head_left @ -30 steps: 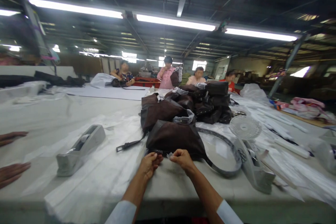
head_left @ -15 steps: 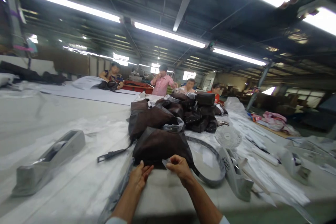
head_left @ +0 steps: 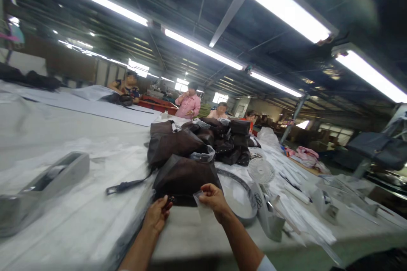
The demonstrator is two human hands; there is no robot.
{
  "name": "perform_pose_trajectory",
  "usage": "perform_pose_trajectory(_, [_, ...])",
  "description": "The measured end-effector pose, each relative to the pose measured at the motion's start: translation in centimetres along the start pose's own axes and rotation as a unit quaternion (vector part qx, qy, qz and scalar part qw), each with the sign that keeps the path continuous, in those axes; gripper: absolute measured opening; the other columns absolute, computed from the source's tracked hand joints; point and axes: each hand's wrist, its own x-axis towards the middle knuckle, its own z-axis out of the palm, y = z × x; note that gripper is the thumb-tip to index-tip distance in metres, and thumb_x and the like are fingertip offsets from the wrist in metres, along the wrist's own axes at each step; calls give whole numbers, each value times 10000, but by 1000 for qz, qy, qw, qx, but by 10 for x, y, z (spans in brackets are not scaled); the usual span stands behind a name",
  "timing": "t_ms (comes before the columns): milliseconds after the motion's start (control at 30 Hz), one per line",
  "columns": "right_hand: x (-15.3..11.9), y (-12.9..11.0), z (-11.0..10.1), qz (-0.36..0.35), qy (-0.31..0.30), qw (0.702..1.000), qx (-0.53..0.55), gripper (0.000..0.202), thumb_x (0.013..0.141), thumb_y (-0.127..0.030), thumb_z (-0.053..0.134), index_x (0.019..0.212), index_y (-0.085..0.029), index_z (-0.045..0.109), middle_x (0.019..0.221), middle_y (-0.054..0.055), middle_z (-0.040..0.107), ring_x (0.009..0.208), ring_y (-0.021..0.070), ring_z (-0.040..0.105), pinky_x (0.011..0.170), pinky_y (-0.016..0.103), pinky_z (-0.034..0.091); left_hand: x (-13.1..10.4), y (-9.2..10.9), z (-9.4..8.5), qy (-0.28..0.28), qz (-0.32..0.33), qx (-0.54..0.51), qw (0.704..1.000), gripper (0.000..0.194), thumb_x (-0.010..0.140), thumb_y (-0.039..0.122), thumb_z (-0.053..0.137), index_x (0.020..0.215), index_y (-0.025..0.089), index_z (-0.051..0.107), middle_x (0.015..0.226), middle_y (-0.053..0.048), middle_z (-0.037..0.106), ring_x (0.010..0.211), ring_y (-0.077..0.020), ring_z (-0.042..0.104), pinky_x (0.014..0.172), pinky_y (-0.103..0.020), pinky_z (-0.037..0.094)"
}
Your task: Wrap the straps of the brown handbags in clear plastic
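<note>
A dark brown bag (head_left: 187, 175) in a thin cover lies at the front of a heap of similar bags (head_left: 222, 135). At its lower left corner, my left hand (head_left: 157, 214) pinches a small black piece (head_left: 171, 199). My right hand (head_left: 214, 201), by the bag's lower right edge, holds a small clear plastic piece (head_left: 200, 201) between thumb and fingers. A dark strap (head_left: 127, 186) with a buckle end stretches out left of the bag, and a wide looped strap (head_left: 248, 194) curves on its right.
Tape dispensers stand at the left (head_left: 60, 178) and right (head_left: 270, 216). Behind the right one is a round white fan (head_left: 261, 171). White plastic strips (head_left: 311, 216) lie to the right. Several people, one in a pink shirt (head_left: 188, 106), are beyond the heap.
The view has turned right, shifting the scene left. My left hand has drawn back a little from the bag and now pinches the black piece. More of the clear piece shows under my right hand.
</note>
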Motion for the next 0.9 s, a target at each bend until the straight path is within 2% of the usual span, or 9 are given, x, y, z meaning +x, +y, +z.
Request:
perform_pose_trajectory(133, [2, 1, 5, 22, -15, 999, -25, 524, 504, -213, 783, 972, -155, 557, 543, -73, 572, 468, 75, 459, 505, 216, 328, -10, -1, -10, -60, -7, -26, 998, 134, 761, 54, 609, 750, 141, 509, 667, -16, 670, 518, -105, 644, 335, -120, 375])
perform_pose_trajectory(300, [1, 7, 20, 33, -44, 994, -99, 538, 550, -226, 753, 1033, -138, 531, 540, -61, 589, 486, 85, 477, 523, 223, 333, -11, -7, -13, -88, 19, -56, 994, 219, 708, 67, 666, 744, 163, 472, 646, 3, 659, 540, -124, 650, 356, -139, 402])
perform_pose_trajectory(400, [2, 9, 30, 36, -50, 988, -140, 509, 563, -223, 729, 1024, -134, 533, 537, -55, 598, 503, 98, 499, 551, 235, 360, -6, -11, -13, -93, 30, -64, 993, 273, 661, 112, 721, 727, 166, 461, 649, -5, 657, 526, -126, 636, 342, -145, 380])
perform_pose_trajectory(533, [2, 12, 38, 30, -57, 981, -185, 469, 575, -213, 704, 1008, -132, 541, 538, -41, 614, 514, 119, 527, 576, 260, 399, -4, -13, -14, -103, 55, -69, 991, 374, 563, 193, 801, 707, 170, 456, 579, 49, 591, 496, -96, 599, 328, -137, 352])
perform_pose_trajectory(667, [3, 15, 41, 25, -65, 980, -185, 449, 597, -220, 697, 1008, -133, 539, 553, -29, 632, 534, 132, 554, 598, 274, 428, -5, -13, -13, -112, 72, -63, 989, 444, 488, 269, 841, 684, 169, 455, 536, 79, 530, 469, -68, 550, 316, -133, 330])
perform_pose_trajectory(900, [9, 18, 51, 21, -80, 981, -174, 349, 591, -222, 706, 905, -134, 582, 540, -27, 626, 512, 127, 550, 573, 264, 425, -5, -13, -15, -126, 82, -37, 988, 443, 484, 327, 837, 662, 163, 465, 529, 60, 538, 468, -62, 524, 329, -136, 327])
